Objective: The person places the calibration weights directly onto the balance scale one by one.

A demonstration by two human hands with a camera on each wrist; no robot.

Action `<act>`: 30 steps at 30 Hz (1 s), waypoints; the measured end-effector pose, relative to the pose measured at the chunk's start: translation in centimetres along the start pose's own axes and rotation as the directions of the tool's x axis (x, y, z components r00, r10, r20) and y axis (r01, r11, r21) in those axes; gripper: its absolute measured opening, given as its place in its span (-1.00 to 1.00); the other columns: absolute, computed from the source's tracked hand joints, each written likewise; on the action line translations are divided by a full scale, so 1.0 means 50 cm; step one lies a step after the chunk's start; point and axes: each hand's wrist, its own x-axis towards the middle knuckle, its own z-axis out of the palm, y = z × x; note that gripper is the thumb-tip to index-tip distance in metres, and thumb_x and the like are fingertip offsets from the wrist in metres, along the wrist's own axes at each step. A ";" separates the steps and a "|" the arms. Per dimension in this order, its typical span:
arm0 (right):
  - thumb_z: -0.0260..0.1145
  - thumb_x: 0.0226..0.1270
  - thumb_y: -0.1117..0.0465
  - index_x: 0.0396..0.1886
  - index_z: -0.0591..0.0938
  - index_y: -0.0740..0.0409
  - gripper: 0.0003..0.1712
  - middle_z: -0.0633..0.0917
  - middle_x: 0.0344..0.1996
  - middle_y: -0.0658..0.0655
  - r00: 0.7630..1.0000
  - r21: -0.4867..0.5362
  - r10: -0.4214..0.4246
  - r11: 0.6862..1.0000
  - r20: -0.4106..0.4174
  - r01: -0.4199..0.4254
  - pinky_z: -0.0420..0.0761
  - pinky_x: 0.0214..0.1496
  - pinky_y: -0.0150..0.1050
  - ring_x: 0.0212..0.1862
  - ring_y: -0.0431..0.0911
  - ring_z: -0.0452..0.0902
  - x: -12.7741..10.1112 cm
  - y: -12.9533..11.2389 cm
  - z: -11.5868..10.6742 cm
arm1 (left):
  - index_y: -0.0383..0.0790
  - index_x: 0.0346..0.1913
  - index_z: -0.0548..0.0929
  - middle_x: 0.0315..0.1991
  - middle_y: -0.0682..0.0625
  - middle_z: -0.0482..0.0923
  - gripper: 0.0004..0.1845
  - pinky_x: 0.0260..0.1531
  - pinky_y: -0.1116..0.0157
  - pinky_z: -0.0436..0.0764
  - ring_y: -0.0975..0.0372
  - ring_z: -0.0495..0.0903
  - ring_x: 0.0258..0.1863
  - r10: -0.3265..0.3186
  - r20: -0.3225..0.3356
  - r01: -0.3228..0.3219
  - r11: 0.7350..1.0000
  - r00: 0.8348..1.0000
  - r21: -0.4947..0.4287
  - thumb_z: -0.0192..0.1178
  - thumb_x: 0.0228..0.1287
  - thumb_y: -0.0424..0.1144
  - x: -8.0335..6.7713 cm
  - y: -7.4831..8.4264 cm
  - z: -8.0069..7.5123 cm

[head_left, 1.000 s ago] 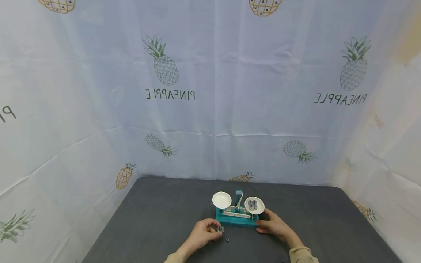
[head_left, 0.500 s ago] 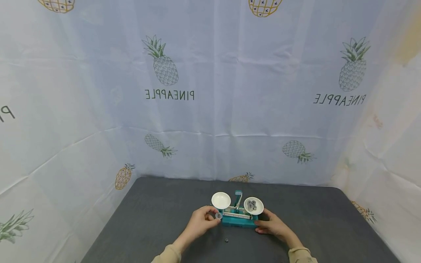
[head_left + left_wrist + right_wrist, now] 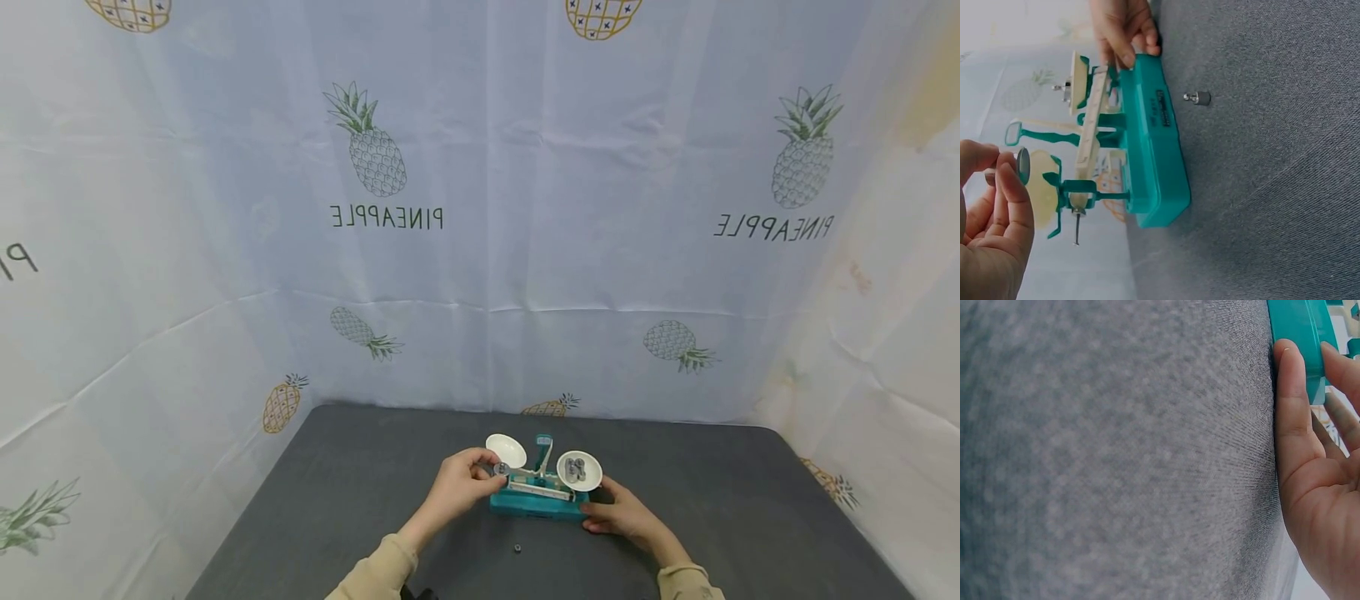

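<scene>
Your right wrist view is cut down to the edge of your right hand point(image 3: 1319, 487), a corner of the teal balance scale point(image 3: 1297, 331) and the grey table cover point(image 3: 1116, 456); the pans are out of its frame. From the head view the metal weight point(image 3: 501, 468) pinched in your left hand point(image 3: 459, 483) is only a small grey spot at the rim of the left pan point(image 3: 507, 450), and you cannot tell there whether it touches the pan. The left wrist view shows it plainly: thumb and forefinger grip the disc-shaped weight just beside the pan, apart from it. That view also shows the small loose weight point(image 3: 1198, 98) lying on the cover near the base. Your right hand holds the scale's right end, thumb on the front, fingers over the top. The weights in the right pan point(image 3: 579, 471) are too small to count.
</scene>
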 end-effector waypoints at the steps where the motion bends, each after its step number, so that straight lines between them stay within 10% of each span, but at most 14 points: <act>1: 0.31 0.20 0.24 0.39 -0.18 0.50 0.04 0.43 -0.02 0.44 1.000 0.002 0.000 1.000 0.001 0.000 0.70 -0.20 -0.21 -0.30 -0.13 0.66 0.000 0.000 0.000 | -0.19 -0.19 0.61 -0.58 -0.03 0.62 -0.76 -0.65 0.44 0.41 0.10 0.58 -0.57 -0.004 0.001 0.004 1.000 1.000 -0.001 0.30 0.11 -0.15 0.000 -0.001 0.000; 30: 0.31 0.21 0.25 0.39 -0.20 0.52 0.04 0.44 -0.02 0.45 1.000 0.000 -0.013 1.000 0.003 0.013 0.70 -0.22 -0.23 -0.32 -0.14 0.66 0.001 0.004 -0.001 | -0.23 -0.16 0.62 -0.46 -0.03 0.65 -0.74 -0.60 0.42 0.52 0.32 0.57 -0.50 -0.005 -0.069 0.008 0.999 0.998 0.044 0.30 0.11 -0.18 0.060 0.023 -0.014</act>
